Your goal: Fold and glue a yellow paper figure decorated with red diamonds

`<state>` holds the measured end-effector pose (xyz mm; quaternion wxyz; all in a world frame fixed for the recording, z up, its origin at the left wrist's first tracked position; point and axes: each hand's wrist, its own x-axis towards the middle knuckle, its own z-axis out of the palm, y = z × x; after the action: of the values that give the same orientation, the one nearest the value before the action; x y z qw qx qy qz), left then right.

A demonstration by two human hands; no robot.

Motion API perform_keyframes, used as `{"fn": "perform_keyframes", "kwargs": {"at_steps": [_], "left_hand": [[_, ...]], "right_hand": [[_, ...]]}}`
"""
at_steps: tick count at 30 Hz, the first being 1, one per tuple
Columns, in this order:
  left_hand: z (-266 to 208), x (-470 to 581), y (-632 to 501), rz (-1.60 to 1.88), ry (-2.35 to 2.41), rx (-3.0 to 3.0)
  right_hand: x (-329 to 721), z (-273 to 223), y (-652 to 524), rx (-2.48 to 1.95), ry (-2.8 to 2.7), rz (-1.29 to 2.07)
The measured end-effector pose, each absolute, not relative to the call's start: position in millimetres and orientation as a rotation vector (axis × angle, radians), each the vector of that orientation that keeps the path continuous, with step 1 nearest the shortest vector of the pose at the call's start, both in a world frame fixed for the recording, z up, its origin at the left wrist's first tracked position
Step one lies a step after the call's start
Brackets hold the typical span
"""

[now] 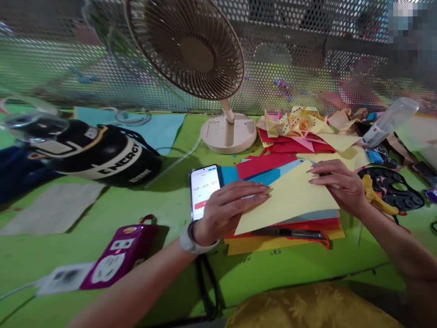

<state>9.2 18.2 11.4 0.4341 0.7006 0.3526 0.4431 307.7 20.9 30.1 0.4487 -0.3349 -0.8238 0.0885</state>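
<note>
A pale yellow sheet of paper is held tilted between both hands. My left hand grips its left edge, fingers on top and the thumb hidden beneath. At the upper right edge my right hand pinches the same sheet, its thumb out of sight. Under the sheet lies a stack of coloured papers, with orange paper at the bottom. A craft knife rests on the stack's near side. Red paper and blue paper stick out behind the sheet.
A phone showing a timer lies beside my left wrist. Behind stands a fan; folded paper scraps pile up to its right. A black bottle, a purple power strip and grey paper occupy the left. Yellow-handled pliers-like tool sits right.
</note>
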Motion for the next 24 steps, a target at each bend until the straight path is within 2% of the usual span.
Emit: {"fn": "perform_keyframes", "kwargs": {"at_steps": [4, 9, 18, 24], "left_hand": [[-14, -3, 26, 0.779, 0.869, 2.022], [-38, 4, 27, 0.557, 0.793, 2.251], [-29, 6, 17, 0.486, 0.856, 2.294], [-32, 8, 19, 0.664, 0.945, 2.108]], "right_hand": [[314, 6, 22, -0.761, -2.231, -0.074], [321, -32, 24, -0.8, -2.508, -0.213], [335, -35, 16, -0.896, -2.688, 0.055], [337, -35, 14, -0.948, -2.576, 0.318]]}}
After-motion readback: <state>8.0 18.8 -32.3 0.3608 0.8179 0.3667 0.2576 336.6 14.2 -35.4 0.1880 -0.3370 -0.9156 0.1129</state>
